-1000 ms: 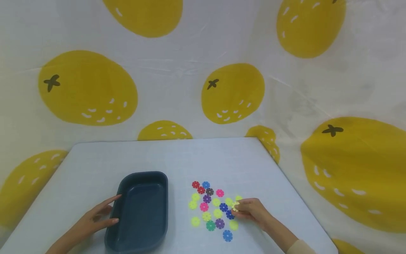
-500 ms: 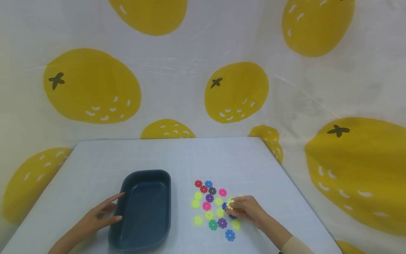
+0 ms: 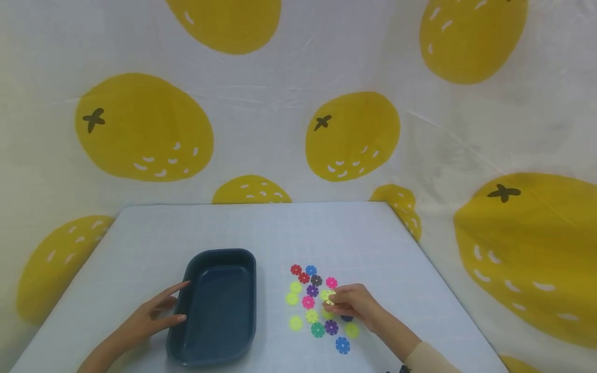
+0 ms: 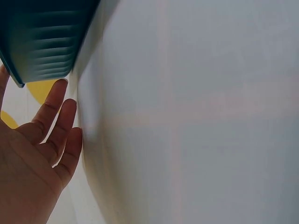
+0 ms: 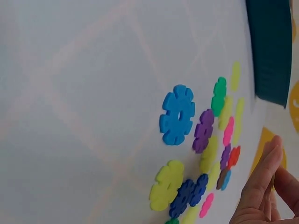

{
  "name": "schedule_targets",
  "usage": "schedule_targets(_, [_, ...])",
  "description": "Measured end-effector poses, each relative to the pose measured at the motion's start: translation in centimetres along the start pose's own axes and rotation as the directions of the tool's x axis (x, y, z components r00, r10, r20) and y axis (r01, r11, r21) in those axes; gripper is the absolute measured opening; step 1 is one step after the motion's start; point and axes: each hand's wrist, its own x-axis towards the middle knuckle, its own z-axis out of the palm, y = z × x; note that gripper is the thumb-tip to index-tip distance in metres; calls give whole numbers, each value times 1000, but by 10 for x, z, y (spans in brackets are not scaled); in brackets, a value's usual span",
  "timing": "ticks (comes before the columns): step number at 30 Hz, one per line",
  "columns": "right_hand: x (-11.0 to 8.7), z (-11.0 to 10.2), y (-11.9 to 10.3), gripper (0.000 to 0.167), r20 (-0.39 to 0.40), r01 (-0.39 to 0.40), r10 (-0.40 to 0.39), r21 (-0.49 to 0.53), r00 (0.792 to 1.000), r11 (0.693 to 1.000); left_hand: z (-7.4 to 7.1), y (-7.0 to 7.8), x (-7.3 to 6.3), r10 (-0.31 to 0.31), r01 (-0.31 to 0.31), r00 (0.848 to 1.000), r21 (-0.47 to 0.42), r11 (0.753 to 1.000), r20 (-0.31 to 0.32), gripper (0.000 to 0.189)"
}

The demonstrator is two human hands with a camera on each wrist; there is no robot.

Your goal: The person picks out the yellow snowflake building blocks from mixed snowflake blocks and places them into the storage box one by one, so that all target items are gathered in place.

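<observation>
My right hand [image 3: 358, 305] pinches a pale yellow snowflake disc [image 3: 331, 297] between thumb and fingers, above the spread of discs. In the right wrist view only a thin edge of it shows between the fingertips. Around and under that hand lie several flat notched discs, among them a light blue disc [image 3: 342, 345], a green disc [image 3: 318, 329] and a purple disc [image 3: 331, 327]. My left hand [image 3: 142, 326] touches the left rim of a dark blue tray [image 3: 221, 305] with extended index finger and thumb. Its other fingers hang loose beside the tray wall in the left wrist view.
Everything stands on a white-covered table [image 3: 298, 228]. The tray is left of the discs, with a strip of table between. Behind rises a white cloth [image 3: 261, 124] printed with yellow fruit. Red discs [image 3: 300, 273] lie at the far side of the spread.
My right hand has moved left over the discs toward the tray, carrying the pinched yellow disc. The left hand stays at the tray rim. The whole view shifts slightly right.
</observation>
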Motion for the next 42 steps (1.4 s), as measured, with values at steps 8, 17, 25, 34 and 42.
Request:
schedule_targets(8, [0, 12, -8, 27, 39, -17, 17, 8, 999, 1000, -3, 0, -6, -34, 34, 999, -4, 999, -2, 83])
schedule_targets(17, [-1, 23, -8, 37, 90, -13, 7, 67, 996, 998, -3, 2, -9, -18, 17, 1000, -6, 1000, -24, 81])
schedule_targets(25, [2, 30, -10, 44, 113, -24, 14, 84, 994, 996, -6, 1, -10, -64, 64, 998, 7, 998, -21, 83])
schedule_targets(34, [0, 29, -13, 53, 81, -22, 17, 50, 997, 999, 4, 0, -1, -34, 32, 999, -64, 997, -22, 79])
schedule_targets(42, [4, 39, -24, 51, 149, -15, 0, 100, 989, 995, 5, 2, -3, -30, 28, 999, -61, 998, -29, 78])
